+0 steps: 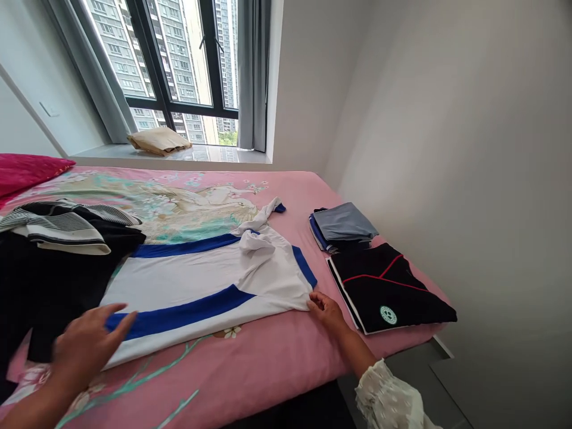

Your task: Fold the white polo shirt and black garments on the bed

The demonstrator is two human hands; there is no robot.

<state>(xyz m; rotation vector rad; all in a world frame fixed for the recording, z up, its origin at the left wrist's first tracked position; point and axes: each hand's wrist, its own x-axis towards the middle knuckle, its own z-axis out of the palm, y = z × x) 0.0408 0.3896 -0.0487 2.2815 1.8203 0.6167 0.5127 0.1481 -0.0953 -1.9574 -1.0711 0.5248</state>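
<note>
A white shirt with blue panels (187,280) lies spread on the bed, one long side turned toward me. Its collar end is bunched, with one sleeve twisted up at the far side. At the shirt's right end, my right hand (325,308) pinches the edge of the near sleeve, just below its blue cuff. My left hand (92,339), slightly blurred, hovers by the shirt's left end with thumb and fingers apart. It appears to hold nothing; whether it touches the fabric I cannot tell.
Black clothing (53,280) with a striped garment (67,226) on top lies at the left. To the right are a folded black garment with red lines (384,286) and a folded stack with grey on top (345,221). A pink floral bedsheet (268,357) covers the bed, which meets the wall.
</note>
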